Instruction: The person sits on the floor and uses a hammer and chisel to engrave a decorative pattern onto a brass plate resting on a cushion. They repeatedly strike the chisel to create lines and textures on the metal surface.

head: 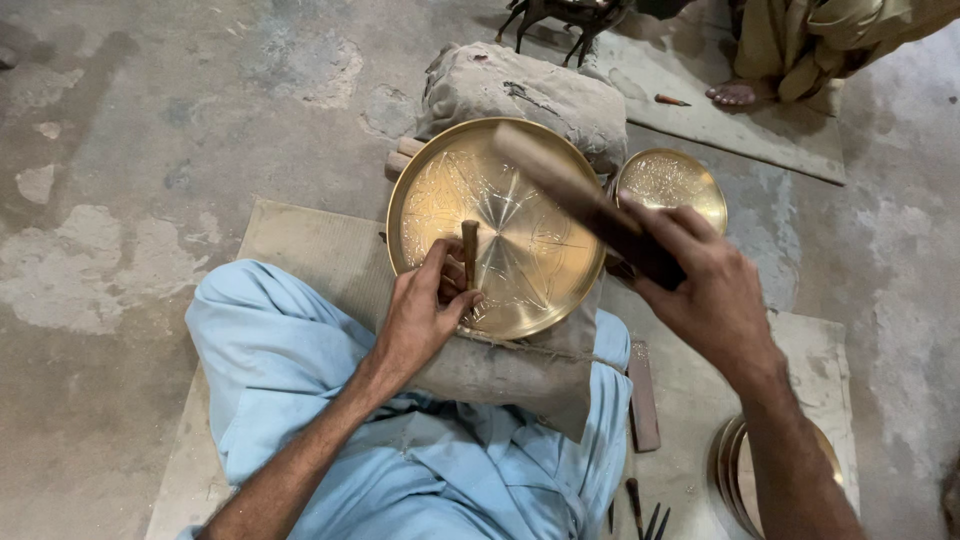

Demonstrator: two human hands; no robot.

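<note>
Two hands at work: left hand (425, 305), right hand (700, 280). One chisel (469, 252), one hammer (585, 205). Two engraved brass plates in the upper middle of the frame: large plate (520, 260), small plate (672, 182). One stack of plates (735, 470) at lower right. Two padded sacks (520, 90). One bare foot (738, 94) at upper right.

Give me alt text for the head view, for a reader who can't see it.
A seated person's left hand holds a short metal punch upright on a large round engraved brass plate, while the right hand holds a motion-blurred wooden-handled hammer raised above it. A smaller brass dish lies beyond.
</note>
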